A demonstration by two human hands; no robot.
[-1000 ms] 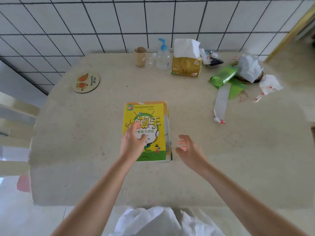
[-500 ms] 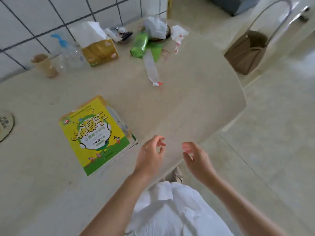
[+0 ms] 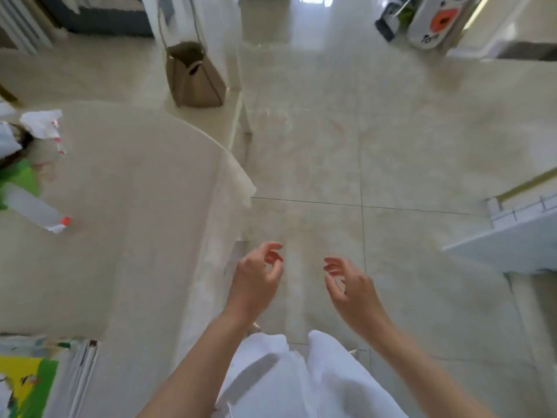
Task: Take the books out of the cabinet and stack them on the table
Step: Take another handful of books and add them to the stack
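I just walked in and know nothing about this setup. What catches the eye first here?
Two bare hands, left hand and right hand, hover empty with loosely curled fingers over the pale tiled floor. At the lower left edge, a bright yellow and green book lies on the beige table. A tan handbag stands beyond the table.

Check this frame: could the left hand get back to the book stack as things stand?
Probably yes. The left hand is empty, fingers loosely curled, over the floor beside the table. The book stack lies at the table's near corner, and nothing stands between them.
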